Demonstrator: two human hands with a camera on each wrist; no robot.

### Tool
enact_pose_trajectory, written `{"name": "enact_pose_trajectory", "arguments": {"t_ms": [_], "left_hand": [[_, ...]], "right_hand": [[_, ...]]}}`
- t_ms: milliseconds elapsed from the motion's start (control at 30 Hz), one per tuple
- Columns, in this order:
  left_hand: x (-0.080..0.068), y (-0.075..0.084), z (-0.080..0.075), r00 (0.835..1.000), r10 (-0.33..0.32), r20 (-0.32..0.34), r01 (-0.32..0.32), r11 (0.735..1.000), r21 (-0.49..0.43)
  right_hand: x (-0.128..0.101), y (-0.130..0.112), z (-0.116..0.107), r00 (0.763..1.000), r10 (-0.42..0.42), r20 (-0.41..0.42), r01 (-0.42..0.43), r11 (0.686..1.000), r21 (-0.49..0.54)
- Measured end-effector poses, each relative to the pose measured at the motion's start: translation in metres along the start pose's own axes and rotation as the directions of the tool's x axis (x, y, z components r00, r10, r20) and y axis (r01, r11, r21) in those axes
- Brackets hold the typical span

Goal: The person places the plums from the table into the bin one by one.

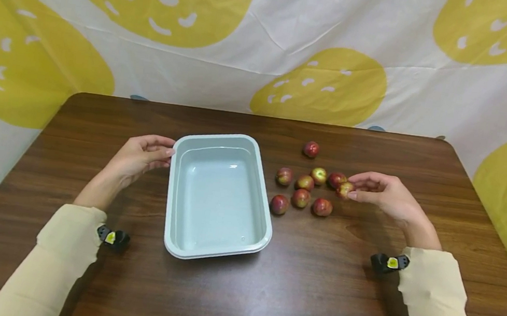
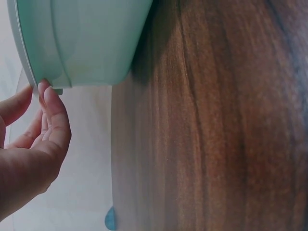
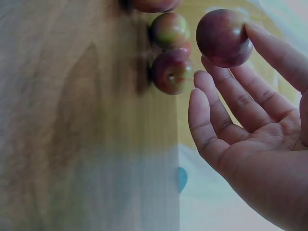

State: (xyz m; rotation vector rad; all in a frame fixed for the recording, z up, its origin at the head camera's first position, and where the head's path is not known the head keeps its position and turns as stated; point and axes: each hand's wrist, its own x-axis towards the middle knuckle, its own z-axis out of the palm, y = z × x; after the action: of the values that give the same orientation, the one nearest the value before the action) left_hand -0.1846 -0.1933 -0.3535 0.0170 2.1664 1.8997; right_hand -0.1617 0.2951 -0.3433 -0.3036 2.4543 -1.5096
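Observation:
A pale blue-green plastic basin (image 1: 220, 206) stands on the table, its inside bare. My left hand (image 1: 142, 158) pinches the basin's rim on its left side; in the left wrist view, thumb and fingertips meet at the rim (image 2: 25, 57). Between the thumb and fingertips of my right hand (image 1: 385, 196) is a red-yellow plum (image 1: 345, 190). The right wrist view shows that plum (image 3: 224, 38) raised off the table, with the lower fingers spread loosely. Several more plums (image 1: 301, 198) lie loosely grouped between the basin and my right hand.
One red plum (image 1: 311, 149) lies apart, farther back than the others. The brown wooden table (image 1: 313, 290) ends at a back edge, behind which hangs a white cloth (image 1: 197, 78) with yellow fruit shapes.

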Motion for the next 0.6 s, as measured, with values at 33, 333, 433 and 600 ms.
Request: {"name": "enact_pose_trajectory", "arguments": {"t_ms": [33,333,433,600], "left_hand": [[0.0,0.0,0.0,1.0,-0.001,0.0,0.001,1.0,-0.002],[0.0,-0.001,0.0,1.0,-0.001,0.003,0.001,1.0,-0.008],[0.0,0.0,-0.001,1.0,0.0,0.004,0.0,1.0,-0.011],[0.0,0.0,0.0,1.0,-0.002,0.005,0.002,1.0,-0.01]], "right_hand": [[0.001,-0.001,-0.001,1.0,-0.003,-0.001,0.003,1.0,-0.002],[0.008,-0.017,-0.001,0.999,-0.002,-0.039,-0.001,0.999,-0.054],[0.011,-0.022,0.0,0.999,-0.016,-0.03,0.015,0.999,-0.036],[0.013,-0.028,0.002,0.998,-0.068,0.001,0.068,0.998,-0.012]]}}
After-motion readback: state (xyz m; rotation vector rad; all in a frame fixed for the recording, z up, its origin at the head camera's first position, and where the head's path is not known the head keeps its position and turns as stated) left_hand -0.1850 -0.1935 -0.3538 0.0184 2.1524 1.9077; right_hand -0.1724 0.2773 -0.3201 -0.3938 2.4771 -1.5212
